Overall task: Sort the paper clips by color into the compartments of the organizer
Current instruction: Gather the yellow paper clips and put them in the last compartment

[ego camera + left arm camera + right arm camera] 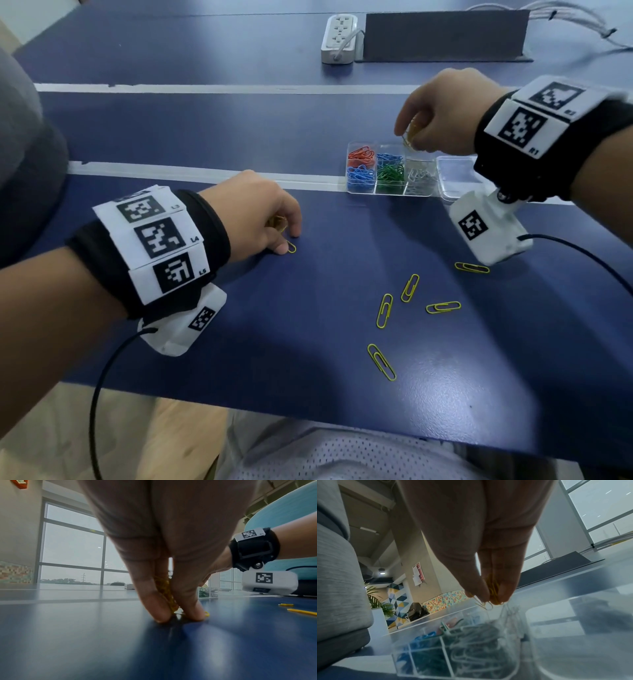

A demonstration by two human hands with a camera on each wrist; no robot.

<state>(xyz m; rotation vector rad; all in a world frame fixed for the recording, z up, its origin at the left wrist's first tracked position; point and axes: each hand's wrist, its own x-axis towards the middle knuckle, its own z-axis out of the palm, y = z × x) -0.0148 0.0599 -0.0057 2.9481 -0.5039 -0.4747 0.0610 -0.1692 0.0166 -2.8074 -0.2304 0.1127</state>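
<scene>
I see left hand [253, 216] pinching yellow clips [167, 595] on the table [239, 325]; right hand [442, 113] grips a yellow bunch [493, 588] above the organizer [390, 193].

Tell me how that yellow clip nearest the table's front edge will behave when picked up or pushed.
The yellow clip lies flat on the smooth blue table, so it will probably slide if pushed and be hard to pinch. As thin bent wire, it is likely light and springy. It should not roll.

- Bench [239, 342]: dark blue top.
- Resting on it: clear organizer [390, 193], its lid [455, 178], loose yellow paper clips [384, 310], white power strip [339, 37].
</scene>
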